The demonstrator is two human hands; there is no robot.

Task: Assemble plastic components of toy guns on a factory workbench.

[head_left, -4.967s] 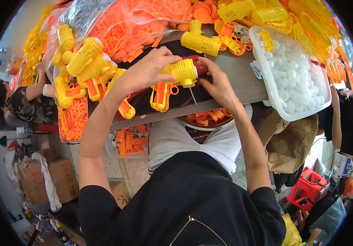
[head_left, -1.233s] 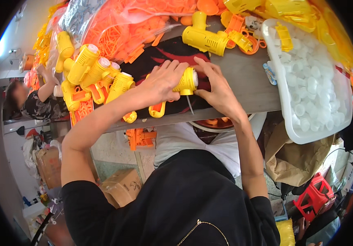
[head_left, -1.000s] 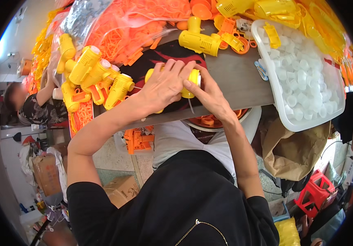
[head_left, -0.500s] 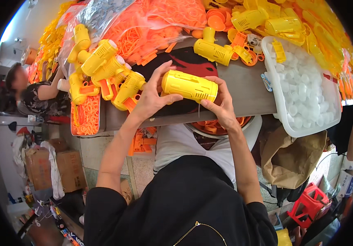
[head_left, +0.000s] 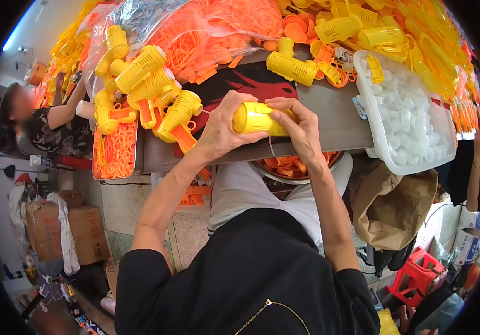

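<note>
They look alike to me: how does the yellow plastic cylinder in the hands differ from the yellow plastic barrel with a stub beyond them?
The left hand and right hand grip the yellow plastic cylinder; neither touches the yellow plastic barrel. They partly cover the cylinder; the barrel shows nearly whole. The barrel shows a stub; none shows on the cylinder. Both are yellow.

You can see printed characters on a brown cardboard box [head_left: 89, 235] beyond the left edge of the table [head_left: 340, 131] and blue lettering on a white carton [head_left: 466, 247] past its right edge, none clear enough to read.
</note>
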